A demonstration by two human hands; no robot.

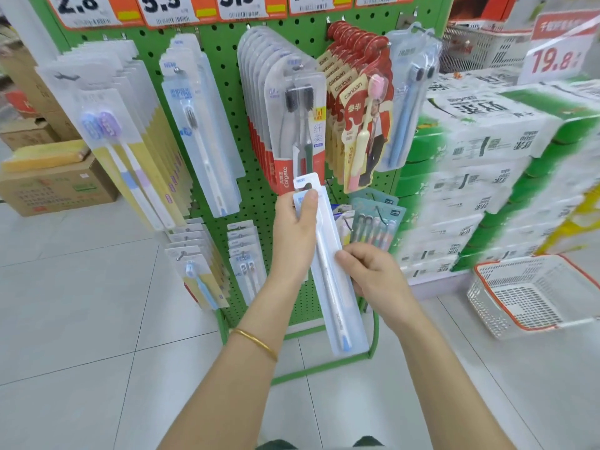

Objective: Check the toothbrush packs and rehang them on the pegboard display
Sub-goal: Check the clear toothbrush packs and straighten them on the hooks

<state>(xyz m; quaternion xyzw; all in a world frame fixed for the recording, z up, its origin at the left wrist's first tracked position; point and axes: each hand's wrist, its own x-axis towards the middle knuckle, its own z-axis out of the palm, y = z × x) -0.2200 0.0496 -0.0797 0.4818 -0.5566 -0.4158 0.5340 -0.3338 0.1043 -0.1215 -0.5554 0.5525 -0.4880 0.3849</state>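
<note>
**A:** Room to move, where?

**B:** Open white floor (pixel 97 352) on the left and down in front. Not much on the right: tall stack of wrapped paper packs (pixel 487 157) just beside the pegboard (pixel 224 60), and a white basket (pixel 532 293) with a red rim low on the floor.

**A:** And far left?

**B:** Brown cardboard box (pixel 55 186) on the floor, well apart from the board.

**A:** Room on the board?

**B:** Crowded.
- Yellow packs (pixel 113 134) fanned out far left.
- Then a row of blue-white packs (pixel 201 131).
- Then Colgate packs (pixel 292 125).
- Then red packs (pixel 357 108).
- Last, a clear pack with blue brushes (pixel 409 102) at the right edge.

More small packs (pixel 194 264) lower down. Bare green holes between the rows. Price tags (pixel 162 8) along the top edge.

**A:** Toothbrush pack, where?

**B:** Toothbrush pack (pixel 337 306) in front of the board, just below the Colgate packs, on no peg. Tilted, with the top up and a bit left. Bottom end down near the green foot rail (pixel 324 368).

**A:** Held how?

**B:** Left grip (pixel 293 232) closed round the top part, thumb flat across the front. Right grip (pixel 376 274) pinching the right side near the middle. Gold bangle (pixel 256 342) on the left wrist.

**A:** Looks like what?

**B:** Long, thin, clear and pale blue. White brush inside, with a blue tip at the low end. Small "NEW" mark and a hang hole at the very top. Same sort as the blue-white row up on the left.
</note>
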